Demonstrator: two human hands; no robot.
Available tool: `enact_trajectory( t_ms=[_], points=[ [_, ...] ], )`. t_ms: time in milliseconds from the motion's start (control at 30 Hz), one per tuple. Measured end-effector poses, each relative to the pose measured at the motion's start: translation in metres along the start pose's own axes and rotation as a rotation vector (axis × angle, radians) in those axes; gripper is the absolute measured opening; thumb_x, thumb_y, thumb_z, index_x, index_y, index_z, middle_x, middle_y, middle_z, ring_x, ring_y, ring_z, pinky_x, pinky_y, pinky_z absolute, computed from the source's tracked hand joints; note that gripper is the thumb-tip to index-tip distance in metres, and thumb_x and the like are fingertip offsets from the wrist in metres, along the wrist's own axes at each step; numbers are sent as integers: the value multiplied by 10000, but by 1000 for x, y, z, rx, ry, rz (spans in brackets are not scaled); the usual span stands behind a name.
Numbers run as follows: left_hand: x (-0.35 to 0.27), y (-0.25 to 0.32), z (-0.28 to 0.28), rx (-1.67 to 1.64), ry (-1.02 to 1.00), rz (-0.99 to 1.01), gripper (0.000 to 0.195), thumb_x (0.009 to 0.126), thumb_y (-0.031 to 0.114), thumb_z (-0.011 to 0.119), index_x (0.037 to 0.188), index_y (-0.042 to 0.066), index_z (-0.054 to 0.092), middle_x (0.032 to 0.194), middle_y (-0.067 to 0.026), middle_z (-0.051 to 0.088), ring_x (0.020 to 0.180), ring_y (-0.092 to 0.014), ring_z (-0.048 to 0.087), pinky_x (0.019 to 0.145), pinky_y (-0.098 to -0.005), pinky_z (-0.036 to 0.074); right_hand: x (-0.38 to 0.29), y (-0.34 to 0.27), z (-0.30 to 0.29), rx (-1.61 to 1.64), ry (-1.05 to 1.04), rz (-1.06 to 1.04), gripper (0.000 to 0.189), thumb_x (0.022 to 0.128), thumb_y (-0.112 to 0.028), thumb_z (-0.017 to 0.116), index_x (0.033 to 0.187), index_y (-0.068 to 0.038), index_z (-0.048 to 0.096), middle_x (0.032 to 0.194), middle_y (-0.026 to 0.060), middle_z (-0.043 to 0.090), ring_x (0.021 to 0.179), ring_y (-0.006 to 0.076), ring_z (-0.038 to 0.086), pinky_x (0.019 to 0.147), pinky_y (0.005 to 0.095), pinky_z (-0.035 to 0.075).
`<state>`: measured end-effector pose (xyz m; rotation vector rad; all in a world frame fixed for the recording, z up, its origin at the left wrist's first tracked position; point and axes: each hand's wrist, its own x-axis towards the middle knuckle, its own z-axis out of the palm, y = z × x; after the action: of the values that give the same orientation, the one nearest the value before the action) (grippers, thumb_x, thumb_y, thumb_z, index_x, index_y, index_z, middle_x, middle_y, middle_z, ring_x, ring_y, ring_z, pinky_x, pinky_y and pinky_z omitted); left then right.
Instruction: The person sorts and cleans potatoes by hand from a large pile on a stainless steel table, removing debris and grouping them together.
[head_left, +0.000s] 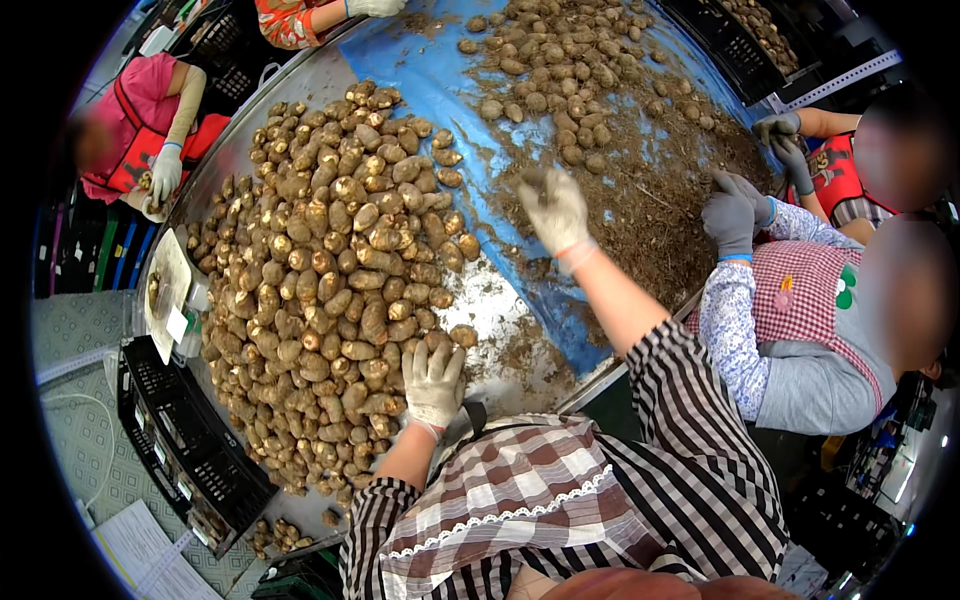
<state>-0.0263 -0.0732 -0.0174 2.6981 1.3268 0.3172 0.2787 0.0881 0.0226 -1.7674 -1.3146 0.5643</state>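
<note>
My left hand (433, 381), in a pale work glove, lies palm down at the near right edge of a large heap of trimmed taro corms (330, 285). Its fingers are spread, with the tips against corms at the heap's edge. Over the blue plastic sheet (472, 187) is my right hand (556, 214), gloved alike and blurred. Something dark and brown shows at its fingertips, but I cannot tell whether it is gripped. Beyond that hand lies a pile of untrimmed, soil-covered taro corms (570, 82). Loose soil and root fibres (645, 232) cover the sheet to its right.
A co-worker's grey-gloved hands (735, 210) are close on my right, with another person's gloves (787, 142) beyond. Another worker's gloved hand (166, 172) is across the metal table (300, 82). Black crates (195, 442) and a scale-like device (169, 292) stand at left.
</note>
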Motion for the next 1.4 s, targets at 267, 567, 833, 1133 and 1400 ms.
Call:
enact_trajectory(
  t_ms=[267,567,833,1133,1400],
  points=[
    [1,4,-2,-72,12,-55,487,686,226,721,1158,188,608,1253,-79,507,1196,-381,436,975,-563,384,142,50,-35,-890,32,66,625,755,-467,739,1273,-141,614,1339,98,543,1252,278,497,1020,407,450],
    [-4,7,-2,-105,15,-58,502,646,244,743,1130,187,623,1227,-77,502,1168,-386,441,955,-577,376,176,41,-37,-895,-130,311,782,735,-491,770,1388,-144,515,1469,161,373,1319,383,413,1042,466,453],
    [0,9,-12,-123,-12,-64,515,634,246,746,1130,190,624,1198,-72,517,1155,-382,448,931,-553,394,178,45,-36,-1004,-164,162,748,772,-506,730,1411,-213,476,1474,130,380,1289,387,449,987,457,503],
    [-1,11,-17,-125,-26,-64,513,649,248,734,1143,192,611,1215,-59,514,1167,-365,442,951,-538,383,182,43,-31,-1023,-104,188,682,795,-484,718,1355,-154,514,1394,155,463,1257,386,482,977,458,500],
    [-2,12,-21,-165,-20,-69,504,644,240,722,1136,182,626,1203,-69,537,1149,-379,457,933,-548,387,193,51,-37,-980,-149,219,718,754,-453,750,1374,-195,496,1378,172,466,1244,396,493,985,450,496]
  ],
)
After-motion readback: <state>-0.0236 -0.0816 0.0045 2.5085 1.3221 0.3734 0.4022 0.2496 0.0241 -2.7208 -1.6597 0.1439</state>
